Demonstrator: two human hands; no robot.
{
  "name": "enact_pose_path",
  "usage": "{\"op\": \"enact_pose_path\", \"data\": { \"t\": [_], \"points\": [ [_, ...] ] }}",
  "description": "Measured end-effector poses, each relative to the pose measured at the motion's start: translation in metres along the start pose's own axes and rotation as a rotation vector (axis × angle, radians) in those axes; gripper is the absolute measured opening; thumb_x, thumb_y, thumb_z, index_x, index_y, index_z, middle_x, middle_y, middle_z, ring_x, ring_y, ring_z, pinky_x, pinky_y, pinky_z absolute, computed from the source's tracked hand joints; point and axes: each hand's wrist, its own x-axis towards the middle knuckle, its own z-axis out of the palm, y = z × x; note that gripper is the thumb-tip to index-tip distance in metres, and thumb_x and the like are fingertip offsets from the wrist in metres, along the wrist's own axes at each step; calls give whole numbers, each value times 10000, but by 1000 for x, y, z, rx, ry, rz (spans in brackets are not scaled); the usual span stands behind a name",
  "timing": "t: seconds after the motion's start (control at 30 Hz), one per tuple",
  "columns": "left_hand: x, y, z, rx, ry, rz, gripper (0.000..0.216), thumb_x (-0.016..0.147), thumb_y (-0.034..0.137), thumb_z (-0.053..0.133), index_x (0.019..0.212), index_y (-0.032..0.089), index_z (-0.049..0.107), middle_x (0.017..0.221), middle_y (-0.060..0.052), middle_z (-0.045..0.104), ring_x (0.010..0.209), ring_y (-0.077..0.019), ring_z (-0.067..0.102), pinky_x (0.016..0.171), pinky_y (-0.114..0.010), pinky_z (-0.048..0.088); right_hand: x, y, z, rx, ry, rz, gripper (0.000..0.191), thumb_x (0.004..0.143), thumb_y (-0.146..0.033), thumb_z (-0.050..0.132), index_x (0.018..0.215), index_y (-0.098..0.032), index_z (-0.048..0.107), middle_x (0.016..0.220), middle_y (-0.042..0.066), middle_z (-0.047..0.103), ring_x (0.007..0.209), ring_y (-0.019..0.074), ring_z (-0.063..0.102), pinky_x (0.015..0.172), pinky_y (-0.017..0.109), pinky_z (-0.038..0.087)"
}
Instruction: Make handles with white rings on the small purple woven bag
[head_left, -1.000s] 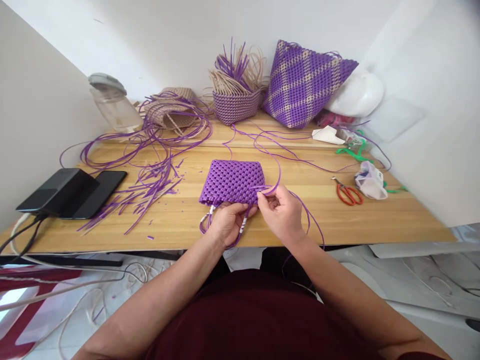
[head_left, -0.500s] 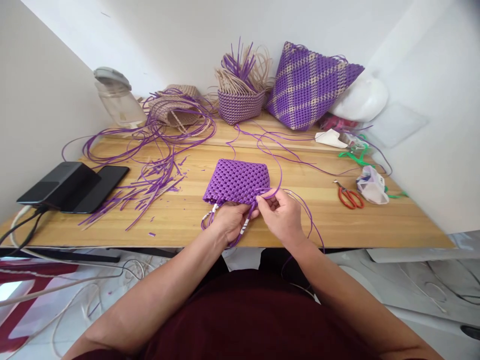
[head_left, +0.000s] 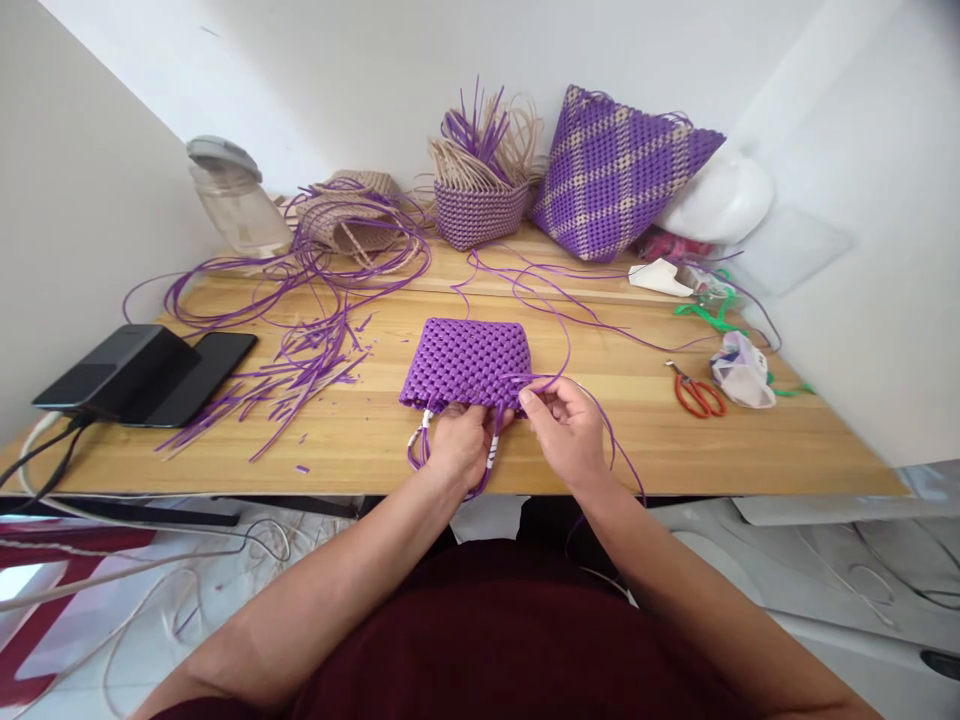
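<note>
A small purple woven bag [head_left: 469, 358] lies near the table's front, its opening edge toward me. My left hand [head_left: 461, 440] is closed on that near edge, between the two ends of a purple handle [head_left: 492, 452] bound with white wraps. Some of its fingers are hidden at the bag. Beside the bag's right corner, my right hand [head_left: 564, 425] pinches a thin purple strand [head_left: 553, 380] between thumb and forefinger. This strand runs from the bag's edge, and loose lengths trail past the hand to the right.
Orange-handled pliers [head_left: 697, 392] and a small white bag [head_left: 741, 372] lie at right. Cut strips [head_left: 315, 365] and a black phone [head_left: 195, 378] are at left. Behind stand a bottle [head_left: 236, 200], a half-woven basket [head_left: 480, 212] and a large purple woven bag [head_left: 619, 175].
The small bag has shifted slightly left. My right hand has drawn a little away from its corner with the strand, and the left hand keeps its hold.
</note>
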Motion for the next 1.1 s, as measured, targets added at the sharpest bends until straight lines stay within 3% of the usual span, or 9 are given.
{"op": "enact_pose_path", "data": {
  "t": [0.1, 0.3, 0.5, 0.67, 0.83, 1.0, 1.1],
  "points": [
    [1, 1, 1, -22, 5, -4, 238, 791, 53, 646, 977, 202, 655, 866, -36, 737, 816, -183, 720, 787, -310, 597, 1, 3, 2, 0, 13, -4, 177, 847, -388, 656, 807, -225, 597, 788, 29, 678, 646, 157, 622, 571, 275, 503],
    [-3, 7, 3, -62, 7, -39, 272, 793, 16, 650, 1009, 180, 668, 922, -46, 738, 746, -140, 707, 789, -277, 597, 3, 14, 7, -79, 86, -77, 170, 860, -338, 642, 756, -230, 562, 773, 24, 658, 682, 164, 621, 594, 276, 499],
    [0, 5, 0, -69, 13, 1, 220, 823, 64, 643, 1019, 165, 653, 900, -55, 738, 743, -143, 720, 749, -258, 602, -2, 17, 5, -235, -1, -184, 60, 898, -277, 594, 858, -235, 609, 793, 18, 651, 665, 162, 591, 653, 312, 509],
    [0, 6, -1, -20, 67, 44, 161, 863, 126, 607, 1016, 165, 639, 799, -55, 735, 739, -192, 738, 723, -300, 611, -2, 13, -2, -487, 26, -368, 166, 845, -212, 633, 1009, -232, 624, 1021, 60, 690, 920, 223, 619, 841, 384, 516],
    [-5, 9, -1, 1, 87, 116, 266, 834, 162, 644, 1091, 210, 593, 869, -26, 731, 682, -173, 724, 676, -316, 610, 1, 16, -6, -483, -77, -448, 228, 859, -157, 595, 1072, -239, 605, 1129, 58, 692, 1091, 236, 614, 926, 405, 519],
    [-2, 6, -3, -15, 92, 205, 259, 743, 180, 725, 971, 205, 602, 877, -17, 717, 743, -157, 704, 662, -274, 582, 6, 23, -6, -512, -81, -550, 328, 826, -71, 584, 1119, -219, 594, 1149, 80, 690, 1108, 242, 621, 976, 431, 512],
    [-1, 6, -2, 19, 106, 213, 174, 719, 177, 727, 808, 186, 577, 714, 12, 667, 641, -116, 652, 578, -204, 512, 8, 26, -7, -540, -34, -588, 279, 853, -76, 576, 1090, -216, 619, 1086, 77, 702, 1066, 232, 634, 964, 424, 524]
  ]
}}
